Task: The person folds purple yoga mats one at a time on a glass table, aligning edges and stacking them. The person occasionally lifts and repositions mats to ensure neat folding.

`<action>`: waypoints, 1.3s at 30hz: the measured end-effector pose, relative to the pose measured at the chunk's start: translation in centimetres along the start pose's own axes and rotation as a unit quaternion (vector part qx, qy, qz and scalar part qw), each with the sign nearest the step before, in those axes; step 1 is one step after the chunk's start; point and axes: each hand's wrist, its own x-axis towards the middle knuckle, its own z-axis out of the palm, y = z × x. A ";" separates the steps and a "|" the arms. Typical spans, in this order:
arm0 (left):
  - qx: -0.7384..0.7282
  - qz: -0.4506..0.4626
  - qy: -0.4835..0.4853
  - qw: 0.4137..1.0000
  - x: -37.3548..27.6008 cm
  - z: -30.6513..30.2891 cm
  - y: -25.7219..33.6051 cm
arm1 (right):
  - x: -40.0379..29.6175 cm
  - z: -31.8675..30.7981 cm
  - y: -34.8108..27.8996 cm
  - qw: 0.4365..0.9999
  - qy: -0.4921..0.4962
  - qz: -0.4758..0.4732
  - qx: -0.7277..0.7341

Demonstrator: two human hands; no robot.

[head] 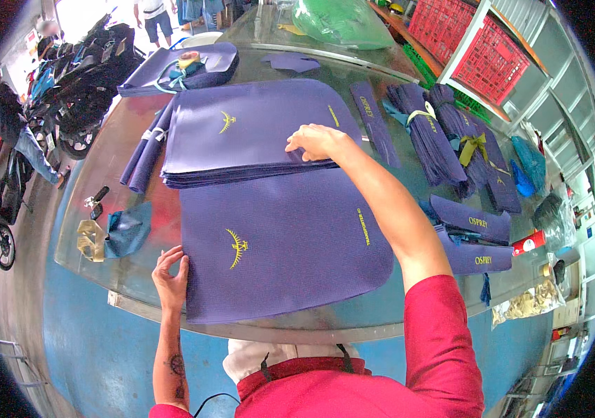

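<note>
A purple fabric panel (297,251) with a yellow bird emblem and lettering lies flat at the front of the table. My left hand (169,274) is at its left edge, thumb and forefinger curved into a ring; whether the edge is pinched between them is unclear. Behind it is a neat stack of similar purple panels (266,125), whose near edge meets the front panel. Over the near part of this stack is my right hand (315,142), palm down, with fingers bent and apart. Its fingertips are at the top panel's surface, with nothing visibly gripped.
Two rolled purple pieces (146,149) lie left of the stack. Tied bundles of strips (428,133) and loose lettered strips (477,222) occupy the right. Tape (189,60) rests on another stack. A blue scrap (129,230) is at left. Motorcycles (78,94) stand beyond the table.
</note>
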 end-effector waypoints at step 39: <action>-0.010 -0.008 0.017 1.000 -0.1 -0.2 -0.7 | 12.0 -2.9 -2.2 0.949 0.275 0.085 0.129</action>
